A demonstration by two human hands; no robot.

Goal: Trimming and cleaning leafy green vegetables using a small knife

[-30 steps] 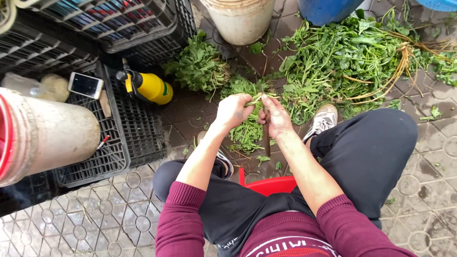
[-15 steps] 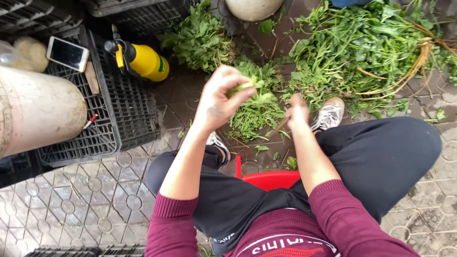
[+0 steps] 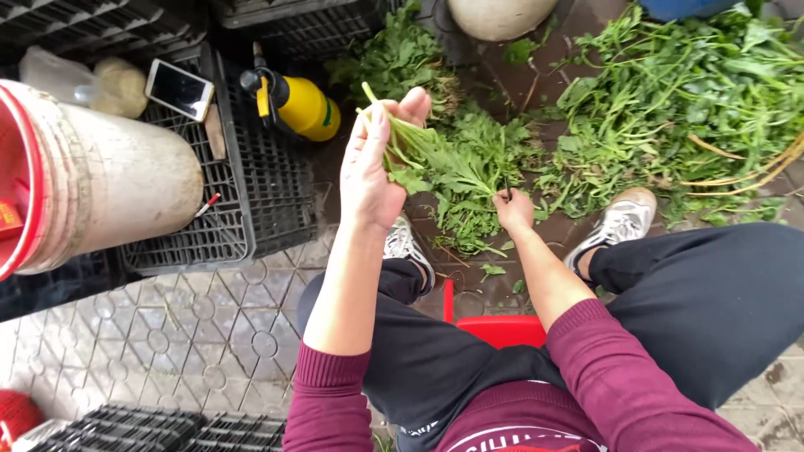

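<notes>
I sit on a red stool (image 3: 500,329) over a tiled floor. My left hand (image 3: 377,163) is raised and grips a small bunch of leafy green stems (image 3: 429,159), their cut ends sticking up past my fingers. Lower down, my right hand (image 3: 512,209) is closed at the edge of a small heap of trimmed greens (image 3: 469,197) on the floor between my feet; a thin dark stalk shows above its fingers. A much larger pile of greens (image 3: 670,100) lies to the right.
A black plastic crate (image 3: 243,184) at left carries a phone (image 3: 178,89), a yellow spray bottle (image 3: 303,107) and a bag. A dirty white bucket with red rim (image 3: 92,180) lies beside it. Another pale bucket (image 3: 500,17) stands at top. More crates at the bottom left.
My left hand rose with the bunch of greens and turned palm toward me. My right hand dropped away from it toward the small heap on the floor.
</notes>
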